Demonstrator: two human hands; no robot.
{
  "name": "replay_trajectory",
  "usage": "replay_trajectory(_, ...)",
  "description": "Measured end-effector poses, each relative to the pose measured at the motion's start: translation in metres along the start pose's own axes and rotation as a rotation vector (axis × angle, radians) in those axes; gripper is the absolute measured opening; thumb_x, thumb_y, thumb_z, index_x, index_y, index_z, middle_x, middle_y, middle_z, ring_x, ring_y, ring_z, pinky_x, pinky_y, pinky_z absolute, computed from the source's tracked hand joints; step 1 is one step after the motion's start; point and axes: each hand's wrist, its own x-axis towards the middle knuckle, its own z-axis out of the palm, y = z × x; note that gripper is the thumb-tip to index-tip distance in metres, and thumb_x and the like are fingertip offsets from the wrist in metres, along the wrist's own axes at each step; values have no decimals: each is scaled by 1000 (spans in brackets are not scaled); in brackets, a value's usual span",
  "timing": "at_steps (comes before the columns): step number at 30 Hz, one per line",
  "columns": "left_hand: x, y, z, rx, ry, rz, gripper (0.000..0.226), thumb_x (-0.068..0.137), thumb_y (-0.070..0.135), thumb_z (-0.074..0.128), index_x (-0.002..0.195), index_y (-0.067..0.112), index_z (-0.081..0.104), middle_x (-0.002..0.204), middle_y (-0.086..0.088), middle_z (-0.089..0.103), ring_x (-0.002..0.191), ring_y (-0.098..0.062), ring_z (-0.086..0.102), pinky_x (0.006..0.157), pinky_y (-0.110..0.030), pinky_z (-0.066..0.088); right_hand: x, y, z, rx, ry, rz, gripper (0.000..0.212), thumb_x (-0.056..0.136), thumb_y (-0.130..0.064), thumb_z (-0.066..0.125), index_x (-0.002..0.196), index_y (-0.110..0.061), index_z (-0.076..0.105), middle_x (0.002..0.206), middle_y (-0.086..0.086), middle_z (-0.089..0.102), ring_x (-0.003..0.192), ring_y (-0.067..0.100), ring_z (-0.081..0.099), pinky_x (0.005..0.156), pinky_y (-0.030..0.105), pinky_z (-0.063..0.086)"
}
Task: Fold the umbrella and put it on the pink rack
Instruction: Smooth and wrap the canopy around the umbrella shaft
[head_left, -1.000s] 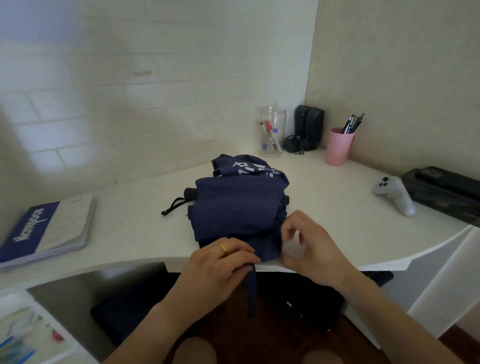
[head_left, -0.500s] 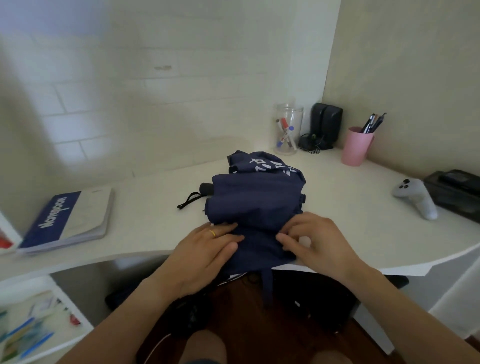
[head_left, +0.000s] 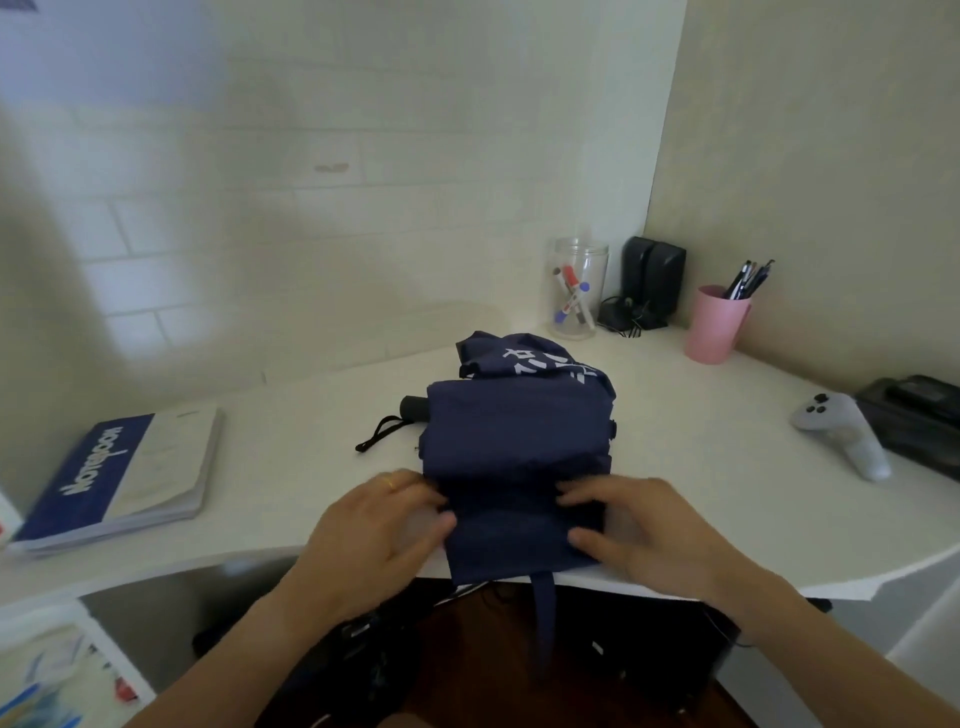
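Both hands now flat on the folded canopy, smoothing pleats near the worktop edge.

Head view: the navy umbrella (head_left: 519, 452) lies on the white worktop (head_left: 280, 467), handle and wrist loop poking out left, closure strap (head_left: 544, 618) dangling over the front edge. A second ago the left hand (head_left: 382, 535) was pinching low cloth and the right hand (head_left: 639, 530) was raised with curled fingers; now both have spread and press the fabric's near edge from either side, fingers loosely apart, gripping nothing firmly. Folding looks partly done: panels stacked, strap not wrapped. No pink rack visible, only a pink cup (head_left: 714, 325) at the back right.
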Motion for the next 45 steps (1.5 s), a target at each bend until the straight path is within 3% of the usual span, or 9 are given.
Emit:
replay_trajectory(3,15,15,-8,-376,235,-383,33,84,58,71,107,35,63,104,20,64,91,-1,63,80,-27,53,10,-8,-8,249,453,244,26,82,-18,81,101,-32,71,102,-19,72,84,3,70,72,16,52)
replay_trajectory(9,46,36,-19,-1013,174,-651,15,89,33,76,95,19,79,92,5,79,87,-13,71,70,-26,51,36,-20,-15,691,341,398,23,85,-20,79,91,0,70,81,7,66,62,14,52,57,21,41)
replay_trajectory(18,15,40,-19,-1115,233,-600,14,90,25,74,87,12,79,94,-8,79,83,-23,67,73,-42,50,12,-30,-20,1076,249,386,11,100,-19,58,97,-9,59,79,7,70,64,32,71,46,25,47)
replay_trajectory(24,5,50,-17,-1011,129,-564,27,87,38,75,88,11,80,88,-2,80,79,-10,68,73,-26,51,2,-37,-16,916,-2,376,19,86,-4,75,104,-8,77,76,-5,77,56,4,62,50,12,43)
replay_trajectory(27,-1,51,-20,-928,59,-529,24,89,33,75,69,21,77,67,6,74,60,0,62,60,-14,44,2,-37,-19,901,15,409,17,93,-14,69,104,-2,75,82,6,73,61,15,59,49,20,42)
replay_trajectory(31,-10,48,-21,-969,3,-504,33,89,40,70,67,15,72,73,-21,63,63,-18,49,61,-29,40,-1,-37,-20,945,11,452,39,99,-26,60,106,11,51,90,17,63,58,30,66,44,26,41)
replay_trajectory(37,-16,50,-19,-834,-67,-542,46,92,26,73,46,25,67,52,6,61,48,-2,52,52,-9,40,-9,-34,-25,861,33,403,20,82,-4,79,101,3,74,94,23,77,76,24,71,72,25,59)
replay_trajectory(41,-20,49,-19,-706,-153,-535,41,87,29,78,48,26,68,51,9,65,50,2,57,52,-10,41,-16,-30,-26,808,-10,496,17,81,-3,80,98,0,76,86,15,77,70,21,68,60,21,55)
replay_trajectory(45,-19,56,-22,-844,-82,-592,18,92,32,73,83,18,78,65,3,74,51,-12,60,52,-17,44,-18,-36,-25,943,11,502,19,85,-16,78,101,-8,77,85,4,76,61,20,62,58,22,53)
